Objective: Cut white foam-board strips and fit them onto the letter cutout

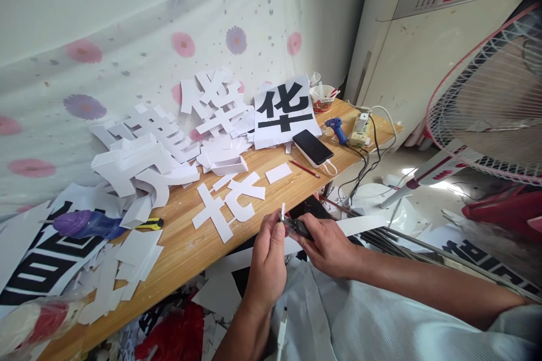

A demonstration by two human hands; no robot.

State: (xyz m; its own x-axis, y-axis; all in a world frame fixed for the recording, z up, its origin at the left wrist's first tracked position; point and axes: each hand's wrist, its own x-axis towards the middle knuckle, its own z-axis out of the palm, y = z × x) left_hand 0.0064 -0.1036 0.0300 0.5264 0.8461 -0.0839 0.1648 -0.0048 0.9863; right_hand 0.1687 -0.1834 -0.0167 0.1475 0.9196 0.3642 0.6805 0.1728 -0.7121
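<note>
My left hand (271,248) pinches a small white strip (283,211) upright between thumb and fingers, just off the table's front edge. In my right hand (328,241) is a dark grey tool that looks like a utility knife (300,228), its tip against the strip at my left fingertips. The tip itself is partly hidden by the fingers. On the wooden table (182,240) beyond my hands lies a white cut-out character (220,206) in separate pieces. A small white rectangle (278,173) and a red pencil (305,168) lie to its right.
White cut-outs (144,166) are piled against the flowered sheet. Farther right are a printed black character (285,110), a phone (313,148), a blue glue gun (336,130) and a power strip (361,127). A purple-and-blue screwdriver (87,224) lies left. A fan (495,96) stands right.
</note>
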